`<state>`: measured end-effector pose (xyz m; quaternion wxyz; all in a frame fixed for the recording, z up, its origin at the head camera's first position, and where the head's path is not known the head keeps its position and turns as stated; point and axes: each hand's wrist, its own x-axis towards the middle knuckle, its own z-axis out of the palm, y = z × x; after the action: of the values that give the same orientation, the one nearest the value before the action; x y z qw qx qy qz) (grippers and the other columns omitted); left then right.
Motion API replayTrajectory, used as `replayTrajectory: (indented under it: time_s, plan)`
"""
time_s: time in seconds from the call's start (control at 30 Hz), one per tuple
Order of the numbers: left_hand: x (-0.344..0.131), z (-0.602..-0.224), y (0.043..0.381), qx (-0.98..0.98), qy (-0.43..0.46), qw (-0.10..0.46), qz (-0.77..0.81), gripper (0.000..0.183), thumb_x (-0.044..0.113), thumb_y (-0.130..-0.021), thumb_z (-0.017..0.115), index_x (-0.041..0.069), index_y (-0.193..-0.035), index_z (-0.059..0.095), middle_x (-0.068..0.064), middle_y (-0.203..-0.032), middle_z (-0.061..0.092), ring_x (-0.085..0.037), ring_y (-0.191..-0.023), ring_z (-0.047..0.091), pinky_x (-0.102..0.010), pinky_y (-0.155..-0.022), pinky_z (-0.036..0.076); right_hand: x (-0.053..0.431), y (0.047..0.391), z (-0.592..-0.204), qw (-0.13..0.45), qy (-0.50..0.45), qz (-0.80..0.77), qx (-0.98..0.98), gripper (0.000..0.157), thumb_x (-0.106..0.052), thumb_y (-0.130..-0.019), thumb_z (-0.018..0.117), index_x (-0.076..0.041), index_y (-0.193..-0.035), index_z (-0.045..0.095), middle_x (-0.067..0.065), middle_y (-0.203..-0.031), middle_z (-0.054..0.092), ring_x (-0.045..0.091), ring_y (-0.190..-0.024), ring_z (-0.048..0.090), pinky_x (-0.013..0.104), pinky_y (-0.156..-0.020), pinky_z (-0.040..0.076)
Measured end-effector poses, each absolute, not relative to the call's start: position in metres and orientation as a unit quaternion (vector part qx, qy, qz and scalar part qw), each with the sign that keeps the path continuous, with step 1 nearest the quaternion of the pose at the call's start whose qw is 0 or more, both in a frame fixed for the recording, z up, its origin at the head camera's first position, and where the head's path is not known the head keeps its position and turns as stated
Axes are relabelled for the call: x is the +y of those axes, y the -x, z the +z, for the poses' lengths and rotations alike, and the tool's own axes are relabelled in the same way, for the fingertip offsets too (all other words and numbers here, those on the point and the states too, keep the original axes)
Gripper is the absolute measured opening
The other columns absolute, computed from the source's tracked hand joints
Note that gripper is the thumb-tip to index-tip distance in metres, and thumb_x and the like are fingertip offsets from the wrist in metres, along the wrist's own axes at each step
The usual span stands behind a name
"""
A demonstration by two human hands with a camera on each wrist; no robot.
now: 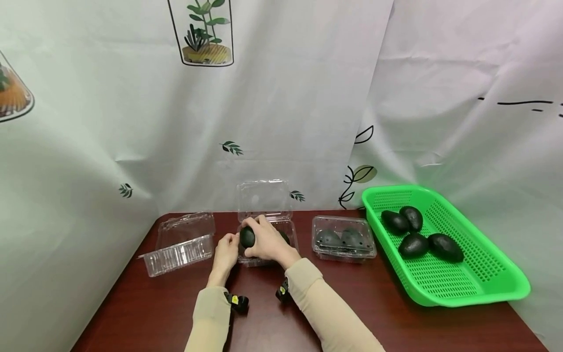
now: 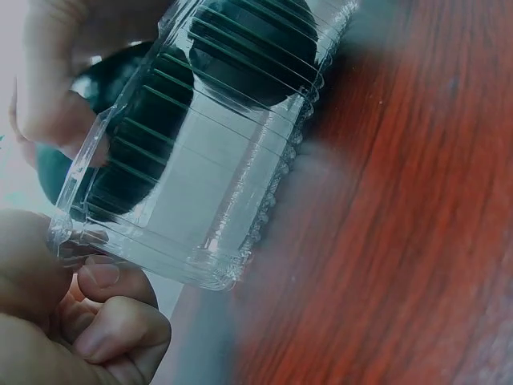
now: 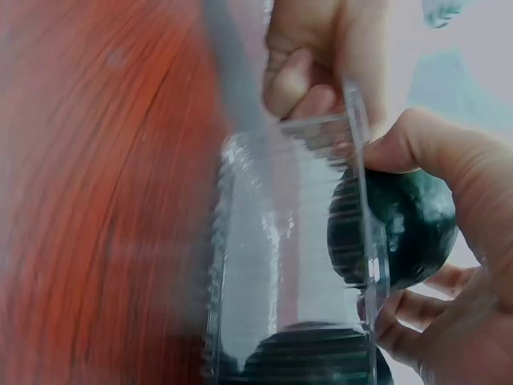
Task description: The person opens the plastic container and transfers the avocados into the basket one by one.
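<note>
A clear plastic clamshell box stands open at the middle back of the table, its lid raised. My right hand grips a dark avocado at the box's left side. In the right wrist view this avocado is partly below the rim, thumb and fingers around it. Another avocado lies in the box's other half, mostly hidden from the head view by the right hand. At the left end, my left hand pinches the box's rim; its fingers are curled there.
Left of the hands an open clear box lies with nothing in it. To the right, a closed clear box holds avocados. Beyond it a green basket contains several loose avocados. A white printed curtain hangs behind the table.
</note>
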<state>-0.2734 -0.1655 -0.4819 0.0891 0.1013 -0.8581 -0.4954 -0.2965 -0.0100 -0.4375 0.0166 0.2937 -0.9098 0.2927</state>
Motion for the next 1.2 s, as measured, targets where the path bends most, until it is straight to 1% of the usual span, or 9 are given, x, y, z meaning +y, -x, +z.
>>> replayTrajectory:
  time_s: [0.17,0.3,0.43,0.6,0.73,1.0,1.07,1.1,1.2]
  plan:
    - [-0.165,-0.483,0.273,-0.857,-0.101,0.087,-0.497,0.031,0.028,-0.105,0.046,0.004,-0.090,0.057,-0.004,-0.072,0.046,-0.020,-0.066,0.045,-0.033,-0.061,0.034,-0.005,0.291,-0.436,0.032,-0.289,0.352,-0.890,0.067,-0.020,-0.075,0.083,-0.023,-0.133,0.051,0.008,-0.122,0.045,0.021,-0.096,0.052,0.032,-0.075,0.049]
    - [-0.164,-0.484,0.272,-0.853,-0.101,0.086,-0.504,0.030,0.028,-0.105,0.047,0.004,-0.090,0.057,-0.005,-0.072,0.045,-0.021,-0.065,0.044,-0.034,-0.060,0.034,0.004,0.288,-0.437,0.060,-0.274,0.399,-0.873,0.067,-0.016,-0.072,0.081,-0.021,-0.132,0.052,0.008,-0.125,0.044,0.022,-0.096,0.054,0.034,-0.078,0.049]
    - [-0.163,-0.484,0.274,-0.854,-0.097,0.092,-0.502,0.031,0.028,-0.105,0.048,0.002,-0.090,0.057,-0.005,-0.072,0.045,-0.021,-0.067,0.045,-0.034,-0.062,0.035,0.018,0.283,-0.435,0.079,-0.253,0.453,-0.851,0.067,-0.013,-0.070,0.079,-0.020,-0.130,0.052,0.009,-0.126,0.043,0.024,-0.095,0.055,0.038,-0.079,0.049]
    - [-0.164,-0.483,0.275,-0.856,-0.104,0.092,-0.498,0.032,0.029,-0.104,0.048,0.002,-0.090,0.057,-0.006,-0.074,0.047,-0.023,-0.069,0.046,-0.035,-0.064,0.036,0.033,0.278,-0.426,0.086,-0.247,0.496,-0.828,0.067,-0.012,-0.070,0.078,-0.022,-0.130,0.050,0.007,-0.128,0.042,0.024,-0.101,0.053,0.041,-0.081,0.048]
    - [-0.165,-0.482,0.275,-0.857,-0.103,0.092,-0.497,0.032,0.028,-0.104,0.047,0.002,-0.091,0.058,-0.007,-0.074,0.048,-0.024,-0.071,0.047,-0.036,-0.065,0.036,0.044,0.273,-0.417,0.098,-0.247,0.517,-0.814,0.067,-0.011,-0.069,0.078,-0.022,-0.129,0.050,0.006,-0.126,0.041,0.024,-0.100,0.053,0.042,-0.081,0.048]
    - [-0.166,-0.482,0.275,-0.855,-0.105,0.091,-0.500,0.032,0.027,-0.104,0.047,0.000,-0.093,0.059,-0.005,-0.072,0.045,-0.023,-0.070,0.046,-0.035,-0.065,0.035,0.066,0.265,-0.411,0.107,-0.228,0.538,-0.804,0.068,-0.011,-0.070,0.079,-0.028,-0.129,0.049,0.002,-0.126,0.041,0.020,-0.103,0.050,0.042,-0.081,0.047]
    - [-0.166,-0.483,0.275,-0.856,-0.105,0.091,-0.499,0.031,0.027,-0.104,0.047,0.001,-0.092,0.058,-0.005,-0.072,0.046,-0.023,-0.070,0.047,-0.035,-0.065,0.036,0.071,0.257,-0.402,0.103,-0.222,0.551,-0.797,0.066,-0.007,-0.072,0.078,-0.023,-0.129,0.050,0.006,-0.126,0.041,0.022,-0.104,0.049,0.044,-0.082,0.047]
    - [-0.166,-0.483,0.275,-0.856,-0.104,0.091,-0.498,0.031,0.027,-0.104,0.047,0.001,-0.091,0.058,-0.005,-0.072,0.046,-0.023,-0.071,0.047,-0.035,-0.065,0.036,0.074,0.256,-0.402,0.104,-0.221,0.557,-0.793,0.066,-0.007,-0.072,0.079,-0.023,-0.129,0.049,0.006,-0.126,0.040,0.022,-0.104,0.049,0.043,-0.082,0.047]
    - [-0.166,-0.482,0.277,-0.857,-0.103,0.092,-0.497,0.030,0.028,-0.104,0.048,0.002,-0.090,0.057,-0.006,-0.073,0.048,-0.024,-0.072,0.048,-0.035,-0.066,0.036,0.083,0.245,-0.385,0.109,-0.216,0.583,-0.776,0.064,0.000,-0.073,0.077,-0.011,-0.130,0.049,0.015,-0.123,0.040,0.029,-0.103,0.048,0.046,-0.083,0.046]
